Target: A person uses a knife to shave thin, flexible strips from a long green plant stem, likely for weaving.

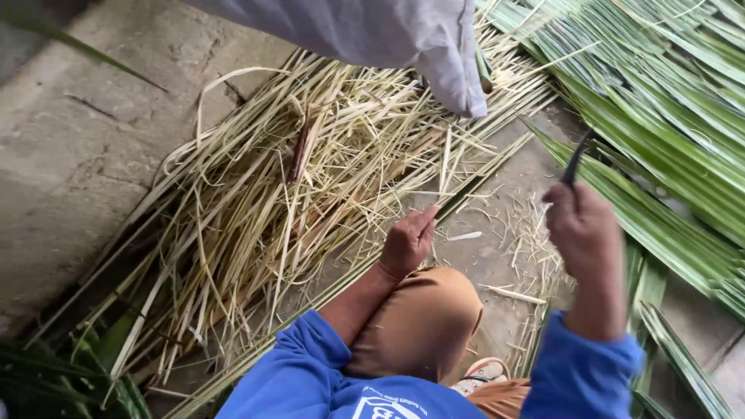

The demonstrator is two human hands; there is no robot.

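Head view: I see the right hand (587, 237) closed on a dark blade (576, 159), right of centre, left hand (407, 242) pinching a strip (466, 180) at centre; blurred blade could slip toward fingers.

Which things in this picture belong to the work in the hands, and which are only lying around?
In use:
- right hand, closed on a dark blade
- left hand, fingers pinching a long leaf strip
- green palm leaves
- pile of pale stripped strands

Lying about:
- grey cloth hanging at the top
- sandal
- concrete floor
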